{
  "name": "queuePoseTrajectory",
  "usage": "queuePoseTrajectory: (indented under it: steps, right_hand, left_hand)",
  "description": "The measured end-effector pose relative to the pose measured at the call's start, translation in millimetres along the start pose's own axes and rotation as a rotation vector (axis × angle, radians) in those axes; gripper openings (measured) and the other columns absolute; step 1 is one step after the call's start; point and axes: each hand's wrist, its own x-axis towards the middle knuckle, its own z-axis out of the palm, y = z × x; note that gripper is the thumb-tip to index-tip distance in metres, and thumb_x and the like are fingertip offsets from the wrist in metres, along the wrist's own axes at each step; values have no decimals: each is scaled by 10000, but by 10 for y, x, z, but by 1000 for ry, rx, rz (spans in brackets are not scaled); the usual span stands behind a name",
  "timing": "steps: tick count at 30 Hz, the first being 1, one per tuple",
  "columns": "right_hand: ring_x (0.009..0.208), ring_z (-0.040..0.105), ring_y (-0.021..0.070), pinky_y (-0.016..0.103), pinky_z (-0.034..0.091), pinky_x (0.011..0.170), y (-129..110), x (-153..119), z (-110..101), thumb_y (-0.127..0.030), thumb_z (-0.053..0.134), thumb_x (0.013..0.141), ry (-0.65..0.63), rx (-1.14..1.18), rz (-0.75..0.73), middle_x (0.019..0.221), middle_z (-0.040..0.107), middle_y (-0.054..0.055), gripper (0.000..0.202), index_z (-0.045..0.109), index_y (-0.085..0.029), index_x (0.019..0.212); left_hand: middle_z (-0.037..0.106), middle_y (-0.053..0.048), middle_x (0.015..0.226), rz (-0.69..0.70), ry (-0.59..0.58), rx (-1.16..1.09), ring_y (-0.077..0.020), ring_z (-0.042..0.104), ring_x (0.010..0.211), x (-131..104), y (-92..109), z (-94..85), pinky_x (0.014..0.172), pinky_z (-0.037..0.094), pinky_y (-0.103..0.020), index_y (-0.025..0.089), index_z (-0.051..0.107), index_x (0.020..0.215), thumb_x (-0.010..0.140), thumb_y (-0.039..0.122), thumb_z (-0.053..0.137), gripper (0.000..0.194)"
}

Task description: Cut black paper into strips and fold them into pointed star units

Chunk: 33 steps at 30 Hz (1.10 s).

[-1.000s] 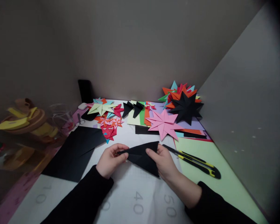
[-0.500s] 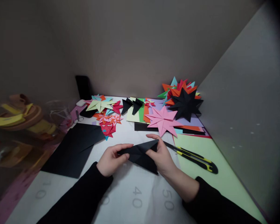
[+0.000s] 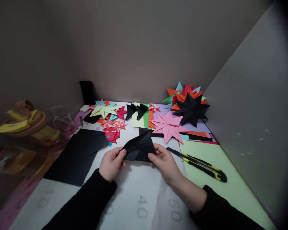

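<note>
Between my hands, above the white mat [image 3: 127, 198], is a folded piece of black paper [image 3: 140, 145] with a peak at its top and creased flaps. My left hand [image 3: 112, 163] pinches its left corner, thumb in front. On the right edge, my right hand [image 3: 165, 163] grips it between thumb and fingers. Sheets of black paper [image 3: 72, 159] lie to the left of my left hand. A black and yellow utility knife [image 3: 201, 164] rests just right of my right hand, partly over pale green paper [image 3: 230, 191].
Folded paper stars stand along the back: a pink star [image 3: 168, 126], a black star [image 3: 193, 108] and a pale yellow star [image 3: 104, 111]. Two black folded pieces [image 3: 141, 111] lie between them. Small scissors [image 3: 82, 122] and a dark phone [image 3: 86, 92] are at the back left.
The black paper has been turned, so its peak now points up and away. My right hand has shifted from its upper right corner to its lower right edge.
</note>
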Motion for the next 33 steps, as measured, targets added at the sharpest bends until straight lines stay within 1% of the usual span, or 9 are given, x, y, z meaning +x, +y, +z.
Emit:
queuePoseTrajectory:
  steps: [3, 8, 13, 15, 18, 22, 26, 29, 33]
  right_hand:
    - [736, 571, 152, 217, 494, 506, -1, -9, 11, -321, 671, 708, 13, -12, -25, 923, 621, 36, 340, 581, -221, 1020]
    - [728, 576, 159, 251, 532, 530, 27, -7, -18, -320, 655, 732, 59, -36, -61, 896, 638, 29, 306, 634, -226, 1023]
    - [700, 578, 159, 285, 551, 543, 41, -13, -30, -350, 711, 687, 13, 133, 4, 861, 647, 21, 241, 693, -229, 894]
    - [739, 592, 170, 292, 557, 552, 25, -19, -27, -410, 717, 675, 18, 249, 58, 922, 647, 31, 269, 691, -226, 871]
    - [783, 610, 181, 295, 559, 586, -31, -27, -22, -484, 655, 727, -12, 338, 122, 961, 646, 59, 311, 685, -210, 871]
    - [772, 615, 160, 262, 547, 611, -104, -27, -23, -408, 673, 736, -150, 344, 182, 947, 652, 57, 257, 689, -199, 885]
    - [795, 620, 136, 260, 530, 710, -87, -11, -32, -317, 726, 692, -136, 392, 208, 971, 659, 32, 239, 687, -211, 903]
    - [877, 625, 158, 287, 499, 793, -41, 17, -43, -245, 757, 646, -144, 313, 161, 989, 674, 38, 276, 689, -214, 913]
    - [889, 636, 196, 329, 484, 795, -43, 51, -82, -237, 732, 662, -151, 85, 81, 979, 694, 62, 266, 695, -208, 924]
  left_hand:
    - [517, 42, 408, -17, -29, -21, -84, 390, 338, -3, 4, 21, 376, 285, -192, 160, 637, 720, 717, 452, 600, 295]
    - [558, 32, 466, -40, -101, -101, -94, 453, 397, -7, -6, 70, 433, 356, -200, 115, 646, 1005, 679, 431, 635, 454]
    - [533, 34, 456, -21, -49, -125, -80, 426, 373, 11, -35, 70, 410, 325, -196, 101, 677, 961, 665, 442, 646, 453]
    - [535, 35, 459, -17, -27, -148, -81, 431, 381, 19, -47, 64, 414, 330, -196, 93, 663, 1025, 663, 431, 648, 495]
    - [561, 27, 482, -3, -12, -156, -91, 457, 413, 28, -65, 53, 440, 361, -202, 99, 641, 1099, 674, 389, 644, 515]
    - [586, 17, 506, 35, 3, -117, -104, 481, 447, 35, -81, 37, 486, 398, -218, 144, 666, 1081, 695, 327, 630, 429]
    - [590, 16, 511, 65, 7, -86, -117, 492, 461, 27, -59, 21, 509, 415, -233, 169, 678, 1068, 703, 289, 623, 388]
    - [609, 6, 542, 113, -19, -42, -123, 515, 486, 18, -17, 7, 536, 431, -242, 174, 695, 1030, 712, 263, 619, 339]
    - [699, -57, 824, 239, -95, 35, -174, 625, 702, 4, 57, -17, 656, 484, -271, 202, 718, 969, 729, 237, 617, 263]
